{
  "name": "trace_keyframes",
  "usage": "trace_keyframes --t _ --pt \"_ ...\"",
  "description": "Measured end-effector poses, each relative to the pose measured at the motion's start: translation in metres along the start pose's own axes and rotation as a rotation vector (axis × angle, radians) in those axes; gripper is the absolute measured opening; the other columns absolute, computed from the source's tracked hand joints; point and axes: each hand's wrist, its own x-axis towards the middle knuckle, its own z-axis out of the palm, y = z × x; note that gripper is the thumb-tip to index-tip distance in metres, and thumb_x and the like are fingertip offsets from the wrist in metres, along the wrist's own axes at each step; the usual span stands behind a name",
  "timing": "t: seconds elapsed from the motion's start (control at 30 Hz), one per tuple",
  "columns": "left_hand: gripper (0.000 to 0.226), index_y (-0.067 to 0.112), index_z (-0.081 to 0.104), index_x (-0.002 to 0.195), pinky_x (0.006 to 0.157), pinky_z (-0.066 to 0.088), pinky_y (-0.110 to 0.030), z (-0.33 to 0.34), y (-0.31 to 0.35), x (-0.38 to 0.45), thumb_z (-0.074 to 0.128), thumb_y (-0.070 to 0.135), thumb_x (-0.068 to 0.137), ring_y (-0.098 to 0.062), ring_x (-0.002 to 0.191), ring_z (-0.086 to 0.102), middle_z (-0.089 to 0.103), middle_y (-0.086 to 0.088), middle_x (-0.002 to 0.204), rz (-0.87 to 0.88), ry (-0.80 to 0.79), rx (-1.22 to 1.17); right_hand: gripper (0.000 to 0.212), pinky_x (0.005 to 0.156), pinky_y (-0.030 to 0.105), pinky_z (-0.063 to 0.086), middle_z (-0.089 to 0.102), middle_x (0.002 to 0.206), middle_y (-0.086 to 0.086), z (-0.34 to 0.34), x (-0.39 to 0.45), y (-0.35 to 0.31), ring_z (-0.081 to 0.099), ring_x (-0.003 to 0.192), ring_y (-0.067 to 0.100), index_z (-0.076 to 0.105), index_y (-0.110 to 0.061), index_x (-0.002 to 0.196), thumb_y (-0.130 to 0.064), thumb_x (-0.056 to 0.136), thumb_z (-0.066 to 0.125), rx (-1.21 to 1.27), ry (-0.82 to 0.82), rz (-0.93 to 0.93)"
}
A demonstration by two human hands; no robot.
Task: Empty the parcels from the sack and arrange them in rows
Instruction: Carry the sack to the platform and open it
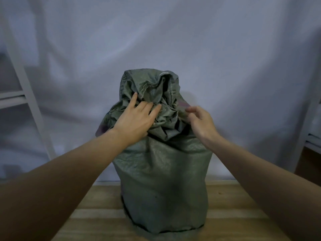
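A tall grey-green woven sack [163, 180] stands upright on the wooden table [225, 206], bulging and full. Its top is bunched and folded shut, so the parcels inside are hidden. My left hand [137, 119] lies flat on the crumpled neck at the left, fingers spread and pressing into the folds. At the right side of the neck, my right hand [201, 122] hovers with loosely curled fingers, close to the fabric and holding nothing.
A pale grey cloth backdrop [173, 40] hangs right behind the table. White shelving uprights stand at the left [26, 87] and the right edge [309, 133]. Bare wooden tabletop shows on both sides of the sack.
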Motion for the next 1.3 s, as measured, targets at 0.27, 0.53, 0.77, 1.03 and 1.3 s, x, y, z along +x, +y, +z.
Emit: trace_keyframes --t 0.27,0.53,0.77,1.03,1.3 --pt "0.032 0.011 0.075 0.101 0.095 0.046 -0.054 0.005 -0.012 0.019 0.076 0.006 0.069 -0.034 0.083 0.069 0.073 -0.014 0.087 -0.177 0.089 -0.127 0.071 0.113 0.054 0.035 0.046 0.148 0.01 -0.037 0.021 0.061 0.031 0.141 0.035 0.034 -0.02 0.152 -0.03 0.091 0.069 -0.378 -0.128 0.275" --pt "0.019 0.024 0.062 0.076 0.061 0.04 -0.034 -0.009 -0.016 0.033 0.053 0.017 0.091 -0.03 0.069 0.059 0.06 -0.002 0.07 -0.644 0.106 -0.427 0.018 0.063 0.042 0.061 0.066 0.074 0.017 -0.026 0.055 0.05 0.064 0.062 0.032 0.072 0.003 0.094 -0.009 0.094 0.06 -0.334 -0.235 0.229" --pt "0.011 0.021 0.067 0.086 0.082 0.056 -0.045 -0.006 -0.029 0.077 0.061 0.029 0.082 -0.033 0.084 0.064 0.07 -0.007 0.09 -1.355 0.364 -1.144 0.027 0.07 0.049 0.062 0.072 0.073 0.015 -0.028 0.117 0.003 0.071 0.062 0.036 0.069 -0.017 0.068 -0.006 0.089 0.056 0.061 0.142 0.141" --pt "0.028 0.022 0.07 0.095 0.083 0.059 -0.049 0.024 -0.038 0.11 0.06 0.026 0.07 -0.032 0.081 0.066 0.071 -0.004 0.087 -1.489 0.443 -1.436 0.025 0.071 0.054 0.061 0.068 0.07 0.016 -0.013 0.132 0.022 0.071 0.062 0.043 0.068 -0.008 0.065 -0.005 0.09 0.063 0.103 0.044 0.277" --pt "0.017 0.013 0.07 0.099 0.079 0.06 -0.044 0.057 -0.063 0.138 0.068 0.013 0.082 -0.029 0.08 0.066 0.071 -0.008 0.092 -1.547 0.485 -1.727 0.016 0.068 0.064 0.058 0.065 0.078 0.022 0.007 0.151 0.0 0.063 0.058 0.036 0.07 0.011 0.087 0.001 0.091 0.058 0.158 0.084 0.301"
